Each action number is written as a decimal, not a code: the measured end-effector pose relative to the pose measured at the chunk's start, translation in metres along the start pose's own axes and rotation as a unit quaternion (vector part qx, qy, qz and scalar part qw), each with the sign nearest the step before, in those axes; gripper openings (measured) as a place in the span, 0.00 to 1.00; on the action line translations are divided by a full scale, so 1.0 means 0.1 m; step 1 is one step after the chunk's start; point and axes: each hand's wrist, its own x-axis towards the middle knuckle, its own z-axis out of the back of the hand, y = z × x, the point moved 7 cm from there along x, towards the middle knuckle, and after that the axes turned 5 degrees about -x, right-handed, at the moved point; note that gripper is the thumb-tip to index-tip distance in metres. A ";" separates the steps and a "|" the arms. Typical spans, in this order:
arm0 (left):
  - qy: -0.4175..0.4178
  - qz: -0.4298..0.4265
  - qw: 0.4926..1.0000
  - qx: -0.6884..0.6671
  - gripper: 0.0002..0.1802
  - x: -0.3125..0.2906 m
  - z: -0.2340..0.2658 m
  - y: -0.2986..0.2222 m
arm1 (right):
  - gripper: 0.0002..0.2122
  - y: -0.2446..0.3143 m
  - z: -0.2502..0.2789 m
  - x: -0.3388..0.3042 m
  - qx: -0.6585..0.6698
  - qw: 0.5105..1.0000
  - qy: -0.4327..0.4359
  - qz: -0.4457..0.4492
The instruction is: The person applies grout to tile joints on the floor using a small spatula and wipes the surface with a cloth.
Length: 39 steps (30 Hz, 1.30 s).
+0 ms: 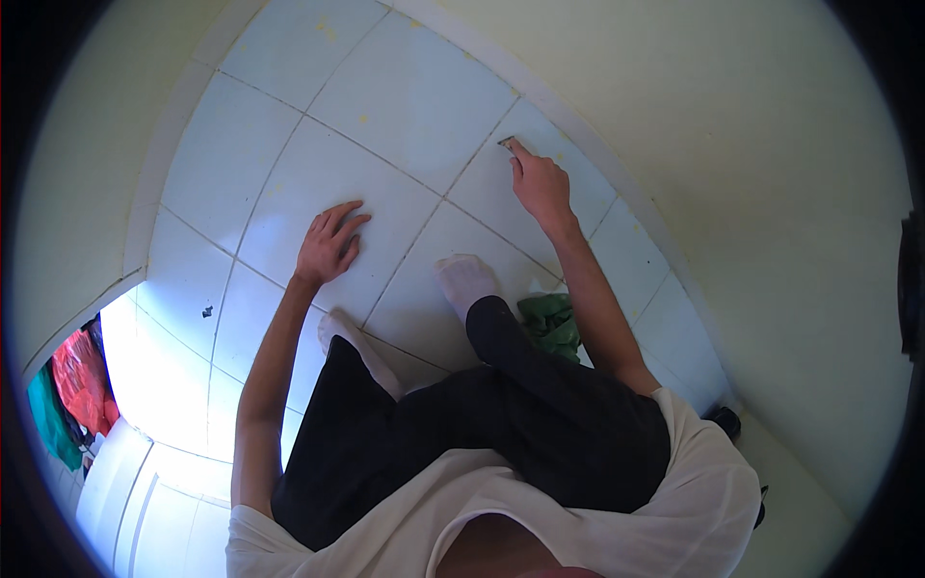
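Note:
My right hand (542,188) reaches far forward over the white tiled floor (376,164). Its fingers are closed on a small flat blade (506,144), whose tip rests at or just above a tile near the right wall; most of the blade is hidden by the fingers. Resting on the tiles to the left, my left hand (328,246) holds nothing, with its fingers bent and apart. Small yellow spots (363,119) mark the tiles between and beyond the two hands.
A crumpled green plastic bag (551,323) lies beside my right foot (464,277). Pale walls (771,144) close in ahead and to the right. A small dark scrap (207,311) is on the left tiles. Red bag (82,376) and teal cloth (50,421) show through a doorway.

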 end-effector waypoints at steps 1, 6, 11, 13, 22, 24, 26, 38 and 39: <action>0.002 0.000 1.000 -0.001 0.25 0.01 -0.01 -0.01 | 0.15 -0.02 -0.03 0.01 -0.006 1.000 0.003 -0.009; 0.006 0.002 1.000 0.002 0.25 0.00 -0.02 0.01 | 0.17 -0.06 -0.11 -0.05 -0.016 1.000 -0.001 -0.013; 0.004 -0.001 1.000 -0.005 0.25 0.00 0.00 0.00 | 0.17 -0.05 -0.10 -0.08 -0.005 1.000 -0.024 -0.013; 0.006 0.001 1.000 -0.011 0.25 0.01 0.00 0.00 | 0.17 -0.05 -0.10 -0.08 0.001 0.999 -0.033 -0.020; 0.008 0.001 1.000 -0.012 0.25 0.00 -0.02 0.01 | 0.18 -0.02 -0.15 -0.09 0.008 1.000 -0.026 -0.015; 0.001 -0.003 1.000 -0.009 0.24 0.00 0.00 0.01 | 0.18 -0.02 -0.15 -0.10 0.002 0.999 -0.029 -0.020; 0.002 -0.001 1.000 -0.006 0.24 0.00 0.00 0.02 | 0.18 -0.02 -0.15 -0.10 -0.001 0.999 -0.037 -0.023; 0.002 -0.001 1.000 -0.007 0.25 0.00 -0.02 0.02 | 0.16 -0.11 -0.25 -0.18 0.013 0.998 -0.030 -0.062; 0.001 -0.001 1.000 -0.007 0.25 0.00 -0.02 0.02 | 0.15 -0.12 -0.27 -0.18 0.005 0.998 -0.005 -0.066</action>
